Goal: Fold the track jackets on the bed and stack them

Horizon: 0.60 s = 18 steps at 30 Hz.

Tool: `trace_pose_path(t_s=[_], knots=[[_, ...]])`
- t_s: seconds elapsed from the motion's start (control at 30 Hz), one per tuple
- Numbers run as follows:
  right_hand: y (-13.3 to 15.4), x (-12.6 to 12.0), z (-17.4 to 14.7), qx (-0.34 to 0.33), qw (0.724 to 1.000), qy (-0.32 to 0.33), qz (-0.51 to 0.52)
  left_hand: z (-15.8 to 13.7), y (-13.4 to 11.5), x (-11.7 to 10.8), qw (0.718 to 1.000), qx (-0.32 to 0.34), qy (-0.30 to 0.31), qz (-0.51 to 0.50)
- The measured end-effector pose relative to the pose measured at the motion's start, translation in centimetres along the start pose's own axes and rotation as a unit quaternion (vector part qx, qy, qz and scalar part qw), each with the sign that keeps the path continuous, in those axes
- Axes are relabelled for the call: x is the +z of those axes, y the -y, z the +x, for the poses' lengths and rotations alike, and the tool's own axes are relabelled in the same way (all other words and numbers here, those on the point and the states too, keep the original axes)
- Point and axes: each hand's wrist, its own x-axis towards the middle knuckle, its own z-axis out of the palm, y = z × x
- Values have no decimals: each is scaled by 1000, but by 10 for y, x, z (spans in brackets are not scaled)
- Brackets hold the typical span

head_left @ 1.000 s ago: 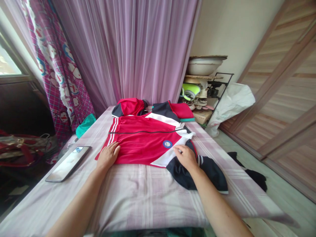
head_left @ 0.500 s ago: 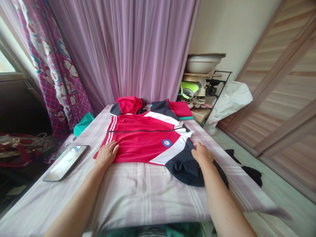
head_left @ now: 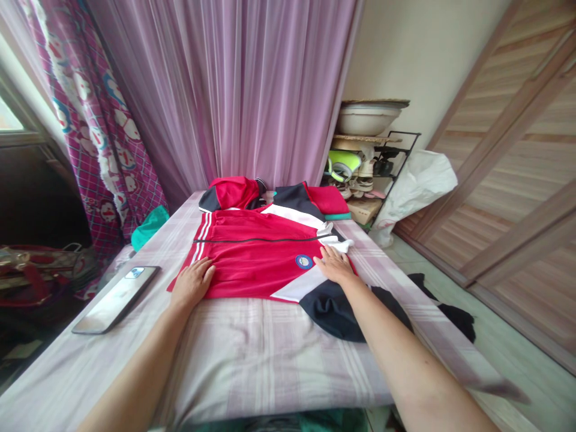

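A red, white and navy zip jacket lies spread on the table, its striped hem to the left and its collar to the right. My left hand rests flat on the hem's near corner, fingers stretched out. Flat on the white shoulder panel near the collar lies my right hand, fingers spread, just right of the round blue badge. The near navy sleeve extends to the right, partly under my right forearm.
A phone lies left on the checked tablecloth. Behind the jacket sit a bunched red garment and folded red cloth. A shoe rack and white bag stand beyond the table's right side.
My right hand has moved left from the navy sleeve onto the white shoulder panel, and its fingers have opened out flat. My left hand stays on the hem.
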Motion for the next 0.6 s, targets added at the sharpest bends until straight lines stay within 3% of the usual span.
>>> trace_pose_path(t_s=[0.13, 0.33, 0.4, 0.5, 0.53, 0.6], knots=[[-10, 4, -7, 80, 995, -59, 9, 0, 0, 0, 1000, 9, -6, -5], [1, -15, -7, 113, 993, -6, -17, 0, 1, 2, 1000, 3, 2, -10], [10, -23, -7, 90, 994, -50, -27, -1, 2, 3, 1000, 3, 1, -9], [25, -27, -12, 6, 983, -181, -30, -1, 2, 5, 1000, -1, -4, -7], [30, -24, -15, -27, 980, -195, -30, -1, 1, 5, 1000, -1, -4, -7], [36, -15, -22, -77, 987, -136, -31, -1, 1, 5, 1000, 3, -6, -8]])
